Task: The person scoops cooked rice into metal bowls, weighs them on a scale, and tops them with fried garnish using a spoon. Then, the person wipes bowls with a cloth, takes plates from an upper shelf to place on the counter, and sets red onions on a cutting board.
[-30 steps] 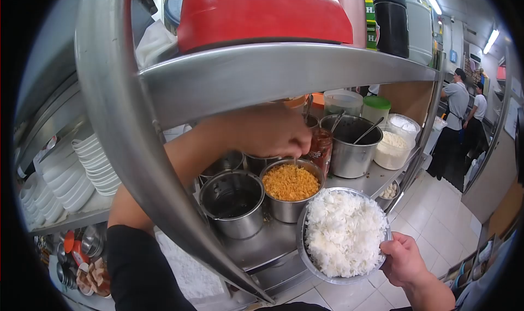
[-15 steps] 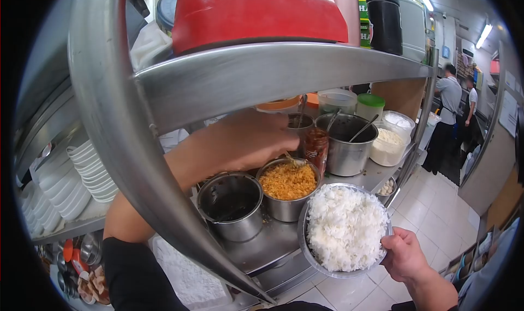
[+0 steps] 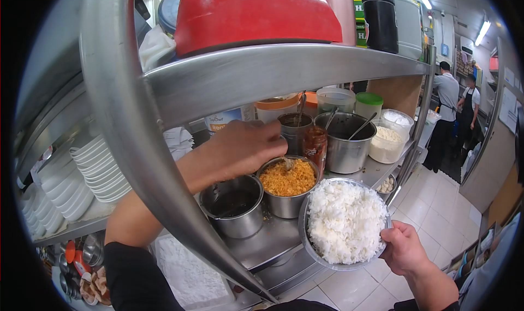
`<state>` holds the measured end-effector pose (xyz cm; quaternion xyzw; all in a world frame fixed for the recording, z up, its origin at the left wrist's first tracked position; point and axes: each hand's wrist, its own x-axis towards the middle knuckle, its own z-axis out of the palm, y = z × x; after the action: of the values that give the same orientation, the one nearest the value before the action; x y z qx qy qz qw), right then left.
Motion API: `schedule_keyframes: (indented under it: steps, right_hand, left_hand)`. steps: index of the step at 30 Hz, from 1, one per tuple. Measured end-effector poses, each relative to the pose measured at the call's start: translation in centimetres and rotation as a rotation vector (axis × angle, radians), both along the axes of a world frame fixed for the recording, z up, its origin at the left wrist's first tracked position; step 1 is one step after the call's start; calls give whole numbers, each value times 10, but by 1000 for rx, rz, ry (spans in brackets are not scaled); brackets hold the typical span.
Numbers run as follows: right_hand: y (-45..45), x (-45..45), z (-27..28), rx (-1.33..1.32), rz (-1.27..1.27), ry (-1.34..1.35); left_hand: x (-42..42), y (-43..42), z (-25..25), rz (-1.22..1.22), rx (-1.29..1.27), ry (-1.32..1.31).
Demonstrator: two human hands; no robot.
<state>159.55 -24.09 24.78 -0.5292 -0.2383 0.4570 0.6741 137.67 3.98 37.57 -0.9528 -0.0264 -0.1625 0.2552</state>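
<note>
My right hand grips the rim of a round metal bowl, thumb over the edge. White cooked rice is heaped in it. My left hand reaches across, fingers closed, above a steel pot of orange-golden crumbs. A spoon stands in the crumbs just under my fingers; its handle is mostly hidden by the hand. Left of that pot is another steel pot with dark contents. Behind the crumbs is a glass jar of something reddish.
A large steel pot with utensils and tubs of pale powder stand farther right. The shelf's curved metal post rises close before my left arm. Stacked white dishes are at left. Two people stand in the background.
My left hand has shifted left and slightly down over the pot, revealing more of the containers behind. The spoon has moved a little. The rice bowl stays in my right hand.
</note>
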Motion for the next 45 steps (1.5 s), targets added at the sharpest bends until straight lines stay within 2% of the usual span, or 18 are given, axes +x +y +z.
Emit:
schedule_keyframes:
  steps: [7,10,13,16,19,28,31,34,40,45]
  right_hand:
    - [-1,0,1,8,0,8]
    - [-1,0,0,8,6,6]
    - [-1,2,-2,11,9,1]
    - [-2,0,-1,7,8,3]
    - [-3,-2,0,0,13,5]
    - [-7,-6,6,-11,43,0]
    - [-8,-6,6,-13,51,-9]
    - [-8,-6,8,-20,54,-12]
    - [-8,-6,10,-34,67,-20]
    - [-8,-5,8,-16,71,0]
  left_hand:
    - [-4,-12,2,146,-68,132]
    - [-5,-9,0,-1,-25,-60]
    - [-7,-10,7,-2,-35,-65]
    - [-13,-18,15,103,40,5]
    - [-13,-19,10,242,9,54]
    - [6,45,-27,212,-672,205]
    - [3,31,-11,391,-873,151]
    - [1,28,-1,456,-937,91]
    - [9,15,8,357,-968,43]
    - [30,-32,2,24,-830,-30]
